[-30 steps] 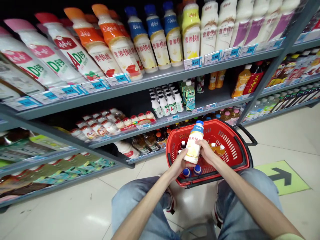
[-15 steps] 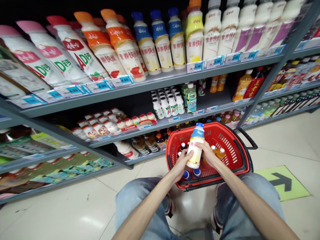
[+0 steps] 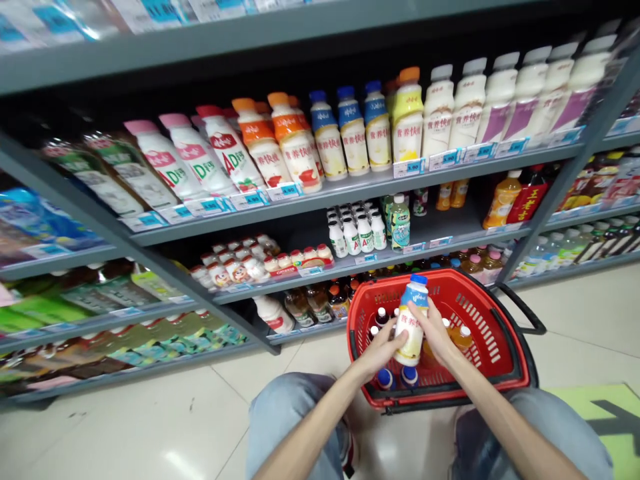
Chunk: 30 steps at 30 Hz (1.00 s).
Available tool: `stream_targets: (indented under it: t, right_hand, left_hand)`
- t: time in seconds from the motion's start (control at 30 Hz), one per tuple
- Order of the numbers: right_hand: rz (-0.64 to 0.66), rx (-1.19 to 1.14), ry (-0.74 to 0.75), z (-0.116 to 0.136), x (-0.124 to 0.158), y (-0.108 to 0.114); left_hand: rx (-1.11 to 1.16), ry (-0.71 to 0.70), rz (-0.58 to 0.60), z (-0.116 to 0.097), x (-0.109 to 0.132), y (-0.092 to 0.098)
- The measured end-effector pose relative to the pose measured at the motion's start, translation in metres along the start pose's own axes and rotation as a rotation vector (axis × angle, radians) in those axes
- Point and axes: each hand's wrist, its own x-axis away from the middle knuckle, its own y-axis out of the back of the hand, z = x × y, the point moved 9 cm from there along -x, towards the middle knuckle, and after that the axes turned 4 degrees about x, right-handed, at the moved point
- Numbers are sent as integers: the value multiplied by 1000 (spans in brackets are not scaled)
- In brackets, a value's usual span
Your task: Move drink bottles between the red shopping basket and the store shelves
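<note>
Head cam view, looking down at a shop aisle. Both hands are on one bottle (image 3: pixel 411 323), a creamy white one with a blue cap and a blue band under the cap. It's held upright, just a bit tilted, right above the near part of a red basket (image 3: pixel 493 333) that sits on the floor (image 3: pixel 150 427) between the person's knees and the shelves.

The left hand (image 3: pixel 383 347) is wrapped around the lower left side of the bottle, fingers closed on it. The right hand (image 3: pixel 437 330) grips it from the right, with the fingers curled over the label. So both hands are clamped on the same bottle, and it isn't touching the basket as far as I can see.

Inside the basket there are more drinks already: two blue caps (image 3: pixel 397 377) poking up just below the hands, a couple of dark-capped ones (image 3: pixel 380 315) to the left, and an orange juice bottle (image 3: pixel 463 335) just to the right of the right hand. A black handle (image 3: pixel 525 310) hangs off the basket's right side.

Behind it all is a gray shelf (image 3: pixel 350 188) with a row of tall bottles. The blue-capped ones (image 3: pixel 353 133) there look like the same kind as the one in hand. Price tags (image 3: pixel 413 167) run along the edge. One shelf lower there's a cluster of small white bottles (image 3: pixel 357 230). A green floor sticker (image 3: pixel 610 413) is off to the right.
</note>
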Motion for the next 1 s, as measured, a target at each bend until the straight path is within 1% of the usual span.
stream_targets:
  t: [0.1,0.17,0.2,0.27,0.37,0.4,0.47,0.57,0.67,0.8,0.9,1.0]
  right_hand:
    - [-152,270,81,4,4,9]
    - [-213,417,109,4,7,11]
    - [-217,465,125,4,9,10]
    - [-181,521,190,5,12,5]
    - [-50,590,355,12,21,-13]
    - [-3,622,400,14,24,-19]
    - [70,691,460,15,29,-30]
    - [123,774,504,14,31,-41]
    - [129,794,517,15,29,-45]
    - [99,724,518,19,30,-42]
    - [88,657,531,23,33,-37]
    - [65,601,488,20,33,-31]
  left_hand:
    - [-196,-106,-104,-15,-2,20]
    - [-218,-176,-170,-29,1,31]
    - [-192,-204,-188,-36,2,35]
    - [-120,-257,-206,-48,7,39]
    - [-95,-359,-228,-68,16,40]
    - [-134,-386,-241,-74,19,41]
    - [-300,-433,-274,-86,26,40]
    - [-582,-470,-297,-102,34,37]
    - [-725,-449,-264,-112,38,31]
    - [-894,-415,-211,-122,35,16]
    - [-1045,-392,-207,-130,29,2]
    - [-1123,-429,-218,-144,28,-14]
